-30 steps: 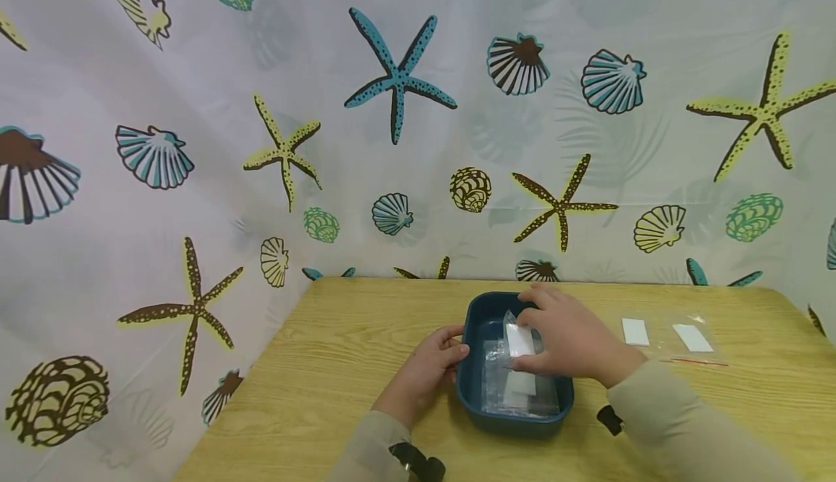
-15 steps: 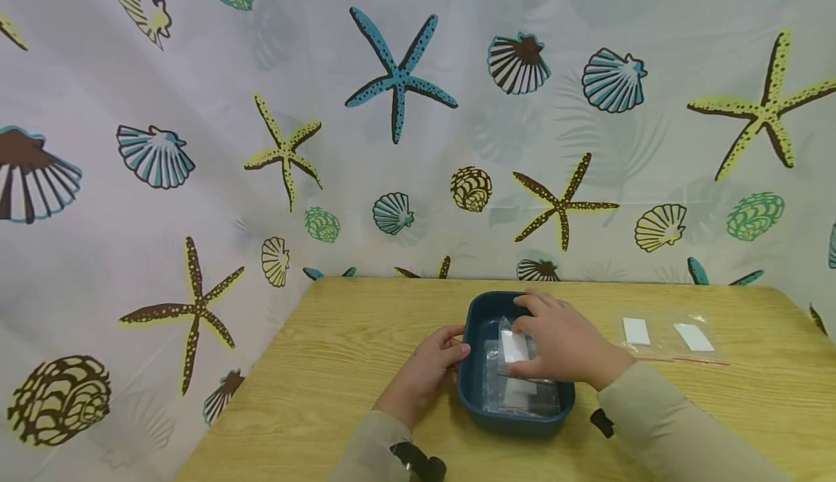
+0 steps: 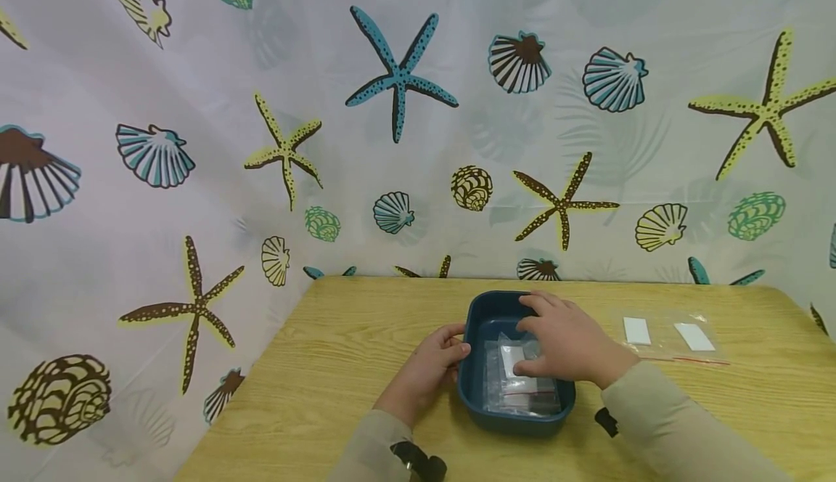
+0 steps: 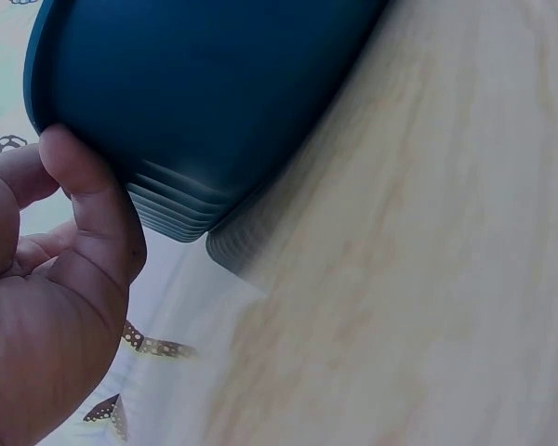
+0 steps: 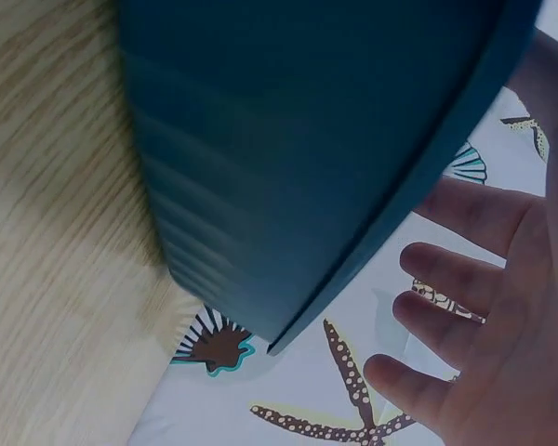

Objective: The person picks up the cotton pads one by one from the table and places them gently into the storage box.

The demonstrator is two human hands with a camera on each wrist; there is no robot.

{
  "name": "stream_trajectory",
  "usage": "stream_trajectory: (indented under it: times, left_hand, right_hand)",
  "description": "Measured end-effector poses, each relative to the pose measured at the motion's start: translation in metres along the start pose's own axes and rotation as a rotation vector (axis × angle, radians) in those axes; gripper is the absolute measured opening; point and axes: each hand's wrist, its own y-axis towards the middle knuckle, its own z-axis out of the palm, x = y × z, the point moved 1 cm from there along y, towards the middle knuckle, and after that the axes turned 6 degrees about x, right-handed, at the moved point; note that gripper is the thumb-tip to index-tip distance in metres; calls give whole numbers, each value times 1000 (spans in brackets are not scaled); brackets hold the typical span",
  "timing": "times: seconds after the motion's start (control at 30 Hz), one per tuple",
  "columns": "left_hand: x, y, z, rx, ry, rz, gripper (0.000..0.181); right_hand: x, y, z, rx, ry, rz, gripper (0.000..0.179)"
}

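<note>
A dark blue plastic bin [image 3: 516, 425] stands on the table with several clear zip bags inside, stacked flat. The top bag [image 3: 511, 357] has a white rectangular piece in it and a red line along its near edge. My left hand [image 3: 426, 366] holds the bin's left side; in the left wrist view the thumb [image 4: 70, 158] lies at the rim with the other fingers bent behind. Over the bin's right side is my right hand [image 3: 568, 340], fingers spread and apart, nothing gripped. Its fingers [image 5: 446, 279] show beyond the bin's rim in the right wrist view.
Right of the bin, clear zip bags [image 3: 666, 337] with white rectangular pieces lie flat on the wooden table [image 3: 366, 308]. A curtain [image 3: 405, 162] printed with shells and starfish hangs behind the table and along its left.
The right hand has lowered a zip bag onto the others in the bin and let go of it, its fingers spreading. The left hand has stayed at the bin's side.
</note>
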Motion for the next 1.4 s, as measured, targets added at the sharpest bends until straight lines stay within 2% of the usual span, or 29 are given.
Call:
stream_trajectory:
  times: [0.37, 0.67, 1.17, 1.4]
  left_hand:
    - [0, 0, 0, -15, 14, -10, 47]
    - [1, 2, -1, -18, 20, -13, 47]
    - [3, 3, -2, -18, 18, -10, 45]
    - [2, 4, -3, -20, 43, -4, 46]
  right_hand:
    - [-20, -7, 2, -51, 20, -15, 57]
    - [-39, -15, 0, -60, 38, 23, 59]
    - [-86, -38, 1, -78, 49, 65, 64]
    - [-103, -50, 2, -46, 48, 116, 64]
